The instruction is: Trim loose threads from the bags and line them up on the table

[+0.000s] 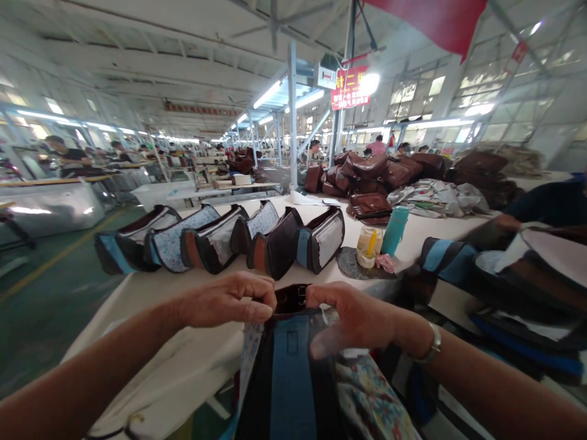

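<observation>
A dark bag (293,373) with a blue stripe down its middle stands upright close in front of me. My left hand (238,299) pinches the left end of its dark brown top edge between thumb and curled fingers. At the right end of that edge, my right hand (353,318) grips the bag, forefinger over the rim and thumb lower on the front. A small metal buckle (301,294) shows beside the right fingertips. The bag's bottom is out of frame. Flowered cloth (367,391) lies right of it, below my right wrist.
Several open dark bag bodies (277,244) stand in a row across the white table (220,318). Right of them are a teal bottle (395,231) and a glue pot (368,247) on a dark round slab. More bag parts (527,275) are stacked right; brown bags (362,171) pile behind.
</observation>
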Tool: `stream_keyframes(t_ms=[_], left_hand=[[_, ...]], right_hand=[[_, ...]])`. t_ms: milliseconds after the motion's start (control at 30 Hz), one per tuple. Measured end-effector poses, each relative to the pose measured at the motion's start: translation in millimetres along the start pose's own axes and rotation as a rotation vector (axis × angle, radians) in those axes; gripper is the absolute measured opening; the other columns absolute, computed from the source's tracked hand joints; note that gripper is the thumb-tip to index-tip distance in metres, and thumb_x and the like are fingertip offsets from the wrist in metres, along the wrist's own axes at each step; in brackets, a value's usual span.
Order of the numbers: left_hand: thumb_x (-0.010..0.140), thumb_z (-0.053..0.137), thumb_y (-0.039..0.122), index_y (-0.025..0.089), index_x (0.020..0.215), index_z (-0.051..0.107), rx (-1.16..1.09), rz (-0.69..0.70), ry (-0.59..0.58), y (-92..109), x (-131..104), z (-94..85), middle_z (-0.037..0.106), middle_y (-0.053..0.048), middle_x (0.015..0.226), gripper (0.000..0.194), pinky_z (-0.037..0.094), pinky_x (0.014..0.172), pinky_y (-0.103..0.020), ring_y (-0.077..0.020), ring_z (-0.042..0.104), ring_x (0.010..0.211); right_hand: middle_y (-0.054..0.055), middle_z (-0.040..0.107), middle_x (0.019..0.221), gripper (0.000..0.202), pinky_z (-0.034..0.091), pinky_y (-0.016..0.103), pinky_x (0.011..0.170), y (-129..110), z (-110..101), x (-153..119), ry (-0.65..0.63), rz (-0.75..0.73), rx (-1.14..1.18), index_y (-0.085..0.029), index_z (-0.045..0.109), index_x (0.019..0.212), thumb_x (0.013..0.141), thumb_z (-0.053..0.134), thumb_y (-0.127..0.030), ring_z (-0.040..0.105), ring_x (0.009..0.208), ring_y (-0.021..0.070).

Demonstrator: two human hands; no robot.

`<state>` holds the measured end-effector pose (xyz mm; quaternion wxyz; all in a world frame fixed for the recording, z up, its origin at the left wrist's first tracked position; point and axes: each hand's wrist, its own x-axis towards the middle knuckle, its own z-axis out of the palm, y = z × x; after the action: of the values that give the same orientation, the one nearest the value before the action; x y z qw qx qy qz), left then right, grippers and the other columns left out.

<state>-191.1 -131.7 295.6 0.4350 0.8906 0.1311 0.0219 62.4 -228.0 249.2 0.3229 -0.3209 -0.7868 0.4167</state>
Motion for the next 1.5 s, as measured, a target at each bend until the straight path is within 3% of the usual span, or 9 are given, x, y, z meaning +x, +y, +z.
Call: stream_keyframes(t_ms=[133, 300, 567, 767, 900, 1033, 1200, 1333, 1500], left_hand=[[0.092, 0.054, 0.056, 0.015, 0.101, 0.068, 0.052, -0.127, 0.036, 25, -6, 10.0, 0.059, -0.001, 0.090, 0.044, 0.038, 0.070, -0.023, -0.0157, 0.052, 0.082], [0.084, 0.067, 0.055, 0.014, 0.085, 0.066, -0.079, -0.248, 0.093, 31, -6, 34.3, 0.047, 0.004, 0.070, 0.041, 0.029, 0.057, -0.023, -0.0103, 0.038, 0.064], [0.081, 0.072, 0.047, 0.013, 0.081, 0.070, -0.239, -0.203, 0.146, 14, -4, 42.9, 0.051, 0.002, 0.073, 0.034, 0.033, 0.061, -0.025, -0.0110, 0.041, 0.066], [0.080, 0.073, 0.045, 0.013, 0.078, 0.068, -0.282, -0.204, 0.131, 17, -5, 44.6, 0.050, 0.002, 0.073, 0.033, 0.032, 0.060, -0.025, -0.0106, 0.040, 0.065], [0.078, 0.074, 0.050, 0.013, 0.070, 0.061, -0.254, -0.275, 0.207, 16, -2, 50.8, 0.045, 0.003, 0.067, 0.040, 0.027, 0.055, -0.025, -0.0098, 0.036, 0.061], [0.082, 0.065, 0.040, 0.014, 0.069, 0.059, -0.221, -0.278, 0.253, 13, 2, 57.5, 0.043, 0.004, 0.063, 0.029, 0.026, 0.054, -0.026, -0.0098, 0.034, 0.059], [0.075, 0.060, 0.027, 0.015, 0.072, 0.063, -0.175, -0.392, 0.295, 17, 5, 57.2, 0.044, 0.005, 0.061, 0.014, 0.026, 0.052, -0.025, -0.0102, 0.035, 0.057], [0.076, 0.063, 0.038, 0.014, 0.075, 0.065, -0.237, -0.418, 0.244, 23, 8, 54.4, 0.044, 0.004, 0.060, 0.024, 0.025, 0.052, -0.026, -0.0104, 0.034, 0.057], [0.075, 0.066, 0.040, 0.014, 0.071, 0.063, -0.156, -0.481, 0.319, 21, 12, 57.9, 0.044, 0.004, 0.060, 0.027, 0.026, 0.053, -0.026, -0.0108, 0.035, 0.058]], right_hand=[[-0.006, 0.055, 0.076, 0.052, 0.034, 0.021, 0.059, -8, 21, 15, 0.123, 0.013, -0.035, -0.017, 0.054, 0.077, 0.058, 0.093, -0.046, 0.043, 0.068, 0.0092], [-0.007, 0.056, 0.074, 0.057, 0.034, 0.021, 0.060, -10, 32, 19, 0.151, -0.040, -0.085, -0.017, 0.054, 0.077, 0.053, 0.094, -0.048, 0.043, 0.066, 0.0086], [-0.004, 0.051, 0.078, 0.028, 0.035, 0.020, 0.060, -7, 15, 14, -0.039, -0.043, 0.043, -0.014, 0.058, 0.086, 0.089, 0.070, -0.039, 0.043, 0.068, 0.0077], [-0.002, 0.054, 0.080, 0.023, 0.038, 0.021, 0.062, 2, 13, 16, -0.106, -0.015, 0.166, -0.014, 0.060, 0.090, 0.091, 0.068, -0.036, 0.046, 0.070, 0.0091], [-0.002, 0.054, 0.078, 0.019, 0.038, 0.021, 0.060, 2, 14, 17, -0.093, 0.003, 0.224, -0.013, 0.060, 0.087, 0.090, 0.067, -0.031, 0.046, 0.067, 0.0085], [-0.003, 0.052, 0.074, 0.011, 0.035, 0.021, 0.060, -4, 19, 14, -0.007, -0.009, 0.091, -0.014, 0.058, 0.081, 0.089, 0.063, -0.021, 0.044, 0.066, 0.0084], [-0.004, 0.052, 0.073, 0.004, 0.033, 0.023, 0.060, -5, 26, 6, 0.123, -0.004, -0.141, -0.016, 0.056, 0.083, 0.086, 0.056, -0.016, 0.042, 0.065, 0.0097], [-0.003, 0.052, 0.075, 0.010, 0.035, 0.024, 0.063, -5, 29, 3, 0.140, -0.012, -0.150, -0.018, 0.055, 0.084, 0.091, 0.050, -0.022, 0.045, 0.068, 0.0110], [-0.001, 0.053, 0.078, 0.013, 0.036, 0.026, 0.067, -4, 29, 4, 0.131, 0.001, -0.215, -0.018, 0.054, 0.084, 0.094, 0.046, -0.023, 0.049, 0.072, 0.0120]])
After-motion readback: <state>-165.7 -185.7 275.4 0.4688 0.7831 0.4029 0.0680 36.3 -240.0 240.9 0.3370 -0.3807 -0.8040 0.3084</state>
